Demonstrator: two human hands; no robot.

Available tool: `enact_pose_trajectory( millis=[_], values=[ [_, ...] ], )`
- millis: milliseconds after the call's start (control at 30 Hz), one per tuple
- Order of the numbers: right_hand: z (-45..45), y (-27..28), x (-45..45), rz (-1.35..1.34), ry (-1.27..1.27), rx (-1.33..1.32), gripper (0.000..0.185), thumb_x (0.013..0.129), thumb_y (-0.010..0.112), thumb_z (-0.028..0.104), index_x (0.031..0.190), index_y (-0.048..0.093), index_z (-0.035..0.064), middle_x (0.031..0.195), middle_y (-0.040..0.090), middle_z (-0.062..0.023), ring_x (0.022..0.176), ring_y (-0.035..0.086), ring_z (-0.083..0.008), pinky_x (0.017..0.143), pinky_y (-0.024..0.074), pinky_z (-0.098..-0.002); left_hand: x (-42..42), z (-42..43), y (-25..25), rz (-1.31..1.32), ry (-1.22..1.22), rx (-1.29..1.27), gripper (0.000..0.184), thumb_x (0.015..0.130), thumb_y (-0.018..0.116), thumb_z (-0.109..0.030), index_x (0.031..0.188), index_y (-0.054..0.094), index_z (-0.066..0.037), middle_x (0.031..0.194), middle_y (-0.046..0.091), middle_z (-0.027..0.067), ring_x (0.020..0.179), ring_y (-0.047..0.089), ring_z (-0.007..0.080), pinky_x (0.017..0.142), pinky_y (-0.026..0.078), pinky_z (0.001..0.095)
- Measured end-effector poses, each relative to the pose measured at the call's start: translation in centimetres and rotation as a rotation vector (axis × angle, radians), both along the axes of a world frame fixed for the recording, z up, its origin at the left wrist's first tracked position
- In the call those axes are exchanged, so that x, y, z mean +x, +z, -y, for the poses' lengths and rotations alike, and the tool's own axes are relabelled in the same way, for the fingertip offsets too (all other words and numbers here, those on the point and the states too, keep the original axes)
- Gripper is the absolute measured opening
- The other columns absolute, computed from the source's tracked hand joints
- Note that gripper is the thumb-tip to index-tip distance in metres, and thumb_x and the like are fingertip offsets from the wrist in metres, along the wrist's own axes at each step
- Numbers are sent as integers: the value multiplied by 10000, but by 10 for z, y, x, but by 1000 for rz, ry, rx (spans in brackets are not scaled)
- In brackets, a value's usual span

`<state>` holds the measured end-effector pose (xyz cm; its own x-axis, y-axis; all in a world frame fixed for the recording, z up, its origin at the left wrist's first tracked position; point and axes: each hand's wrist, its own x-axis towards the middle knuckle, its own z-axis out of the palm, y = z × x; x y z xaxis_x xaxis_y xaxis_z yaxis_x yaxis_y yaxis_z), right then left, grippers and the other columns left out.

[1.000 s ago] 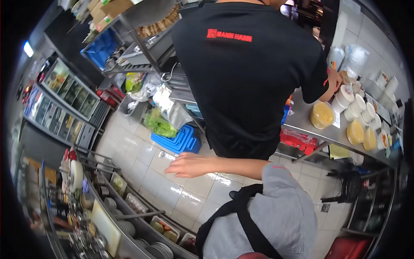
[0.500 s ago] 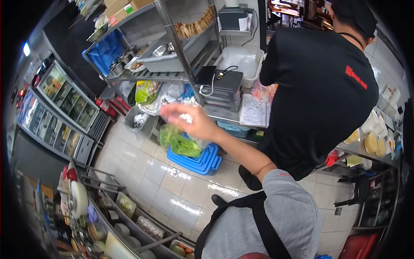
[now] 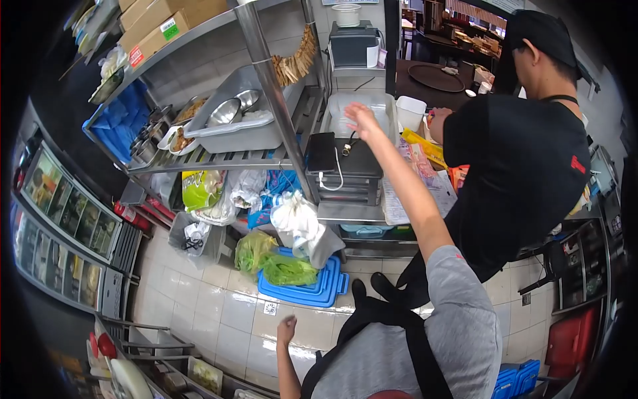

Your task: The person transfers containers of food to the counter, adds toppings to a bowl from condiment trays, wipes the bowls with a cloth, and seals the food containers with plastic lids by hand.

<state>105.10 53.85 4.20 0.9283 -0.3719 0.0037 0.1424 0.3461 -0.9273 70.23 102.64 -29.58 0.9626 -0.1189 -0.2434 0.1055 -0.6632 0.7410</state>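
Observation:
My right hand (image 3: 362, 121) is stretched out at the end of a raised arm, fingers extended and holding nothing. It shows in front of a translucent plastic tub (image 3: 337, 110) on the back counter; whether it touches the tub I cannot tell. Just below lies a black phone (image 3: 321, 153) with a white cable, on top of a dark drawer unit (image 3: 364, 165). Handwritten sheets (image 3: 397, 199) lie beside it, partly behind my forearm. My left hand (image 3: 287, 329) hangs low over the tiled floor, fingers curled, with no object visible in it.
A co-worker in black (image 3: 518, 166) stands close on the right, at the counter. A metal shelf (image 3: 219, 159) holds a grey basin (image 3: 232, 141) with steel bowls. On the floor, bagged greens (image 3: 289, 270) lie on a blue lidded box (image 3: 312, 292). Glass-door fridges (image 3: 66, 199) stand left.
My right hand has moved from above the bagged greens to the tub on the counter. My left hand has come into view. The view has shifted, and the co-worker's head now shows more fully.

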Motion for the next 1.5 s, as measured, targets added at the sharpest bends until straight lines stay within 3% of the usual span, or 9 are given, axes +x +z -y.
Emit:
enact_pose_trajectory(
  millis=[133, 267, 500, 767, 867, 967, 1133, 1333, 1500],
  values=[
    [74, -46, 83, -234, -344, -68, 581, 758, 585, 200, 1269, 331, 87, 1214, 455, -92, 1057, 475, -257, 863, 359, -472, 98, 85, 169, 23, -207, -195, 329, 811, 572, -225, 1079, 551, -35, 1052, 568, 128, 938, 554, 234, 737, 461, 306],
    [147, -88, 137, -432, -637, -619, 561, 723, 609, 236, 1204, 414, 25, 1181, 482, -185, 1087, 471, -321, 883, 397, -399, 175, 155, 278, 182, -536, -263, 278, 819, 559, -161, 1070, 556, -41, 1067, 565, 103, 962, 543, 226, 813, 425, 316],
    [214, -112, 194, -600, -570, -821, 695, 632, 715, 316, 1131, 409, -59, 1087, 517, -259, 1043, 498, -356, 883, 409, -374, 302, 281, 372, 495, -902, -304, 250, 809, 550, -113, 1043, 562, -27, 1019, 568, 128, 958, 535, 286, 818, 421, 334],
    [245, -161, 248, -389, -634, -841, 911, 453, 829, 346, 1122, 374, -72, 1113, 488, -217, 1018, 502, -285, 852, 422, -329, 452, 434, 343, 634, -659, -400, 190, 776, 559, -87, 944, 592, -6, 951, 581, 148, 923, 556, 290, 809, 422, 332],
    [221, -120, 218, -348, -566, -783, 893, 465, 820, 366, 1101, 348, -48, 1040, 525, -228, 966, 538, -290, 825, 437, -333, 508, 490, 315, 649, -537, -399, 202, 757, 566, -80, 946, 602, -17, 959, 582, 153, 925, 556, 289, 816, 426, 333],
    [217, -108, 207, -449, -529, -802, 707, 483, 817, 347, 943, 424, -19, 904, 550, -166, 814, 548, -242, 724, 448, -324, 546, 537, 294, 467, -320, -508, 203, 725, 556, -51, 920, 603, -20, 931, 577, 193, 885, 556, 335, 778, 442, 375],
    [242, -137, 210, -490, -381, -664, 552, 463, 824, 333, 738, 455, 28, 731, 555, -108, 673, 526, -204, 606, 440, -326, 588, 579, 243, 287, -325, -240, 240, 739, 572, -96, 969, 609, -41, 920, 625, 129, 867, 599, 246, 762, 465, 319],
    [248, -124, 197, -424, -292, -784, 460, 524, 816, 277, 705, 451, 64, 606, 462, -26, 496, 446, -112, 410, 375, -268, 623, 590, 219, 237, -338, -323, 186, 685, 661, -152, 817, 626, -25, 766, 640, 89, 692, 615, 160, 614, 487, 272],
    [247, -114, 194, -484, -260, -822, 488, 464, 821, 350, 646, 483, 49, 646, 534, -72, 625, 511, -165, 559, 431, -305, 630, 587, 221, 76, -364, -268, 285, 587, 744, -278, 763, 653, -74, 771, 649, 70, 732, 619, 203, 682, 487, 297]
  ],
)
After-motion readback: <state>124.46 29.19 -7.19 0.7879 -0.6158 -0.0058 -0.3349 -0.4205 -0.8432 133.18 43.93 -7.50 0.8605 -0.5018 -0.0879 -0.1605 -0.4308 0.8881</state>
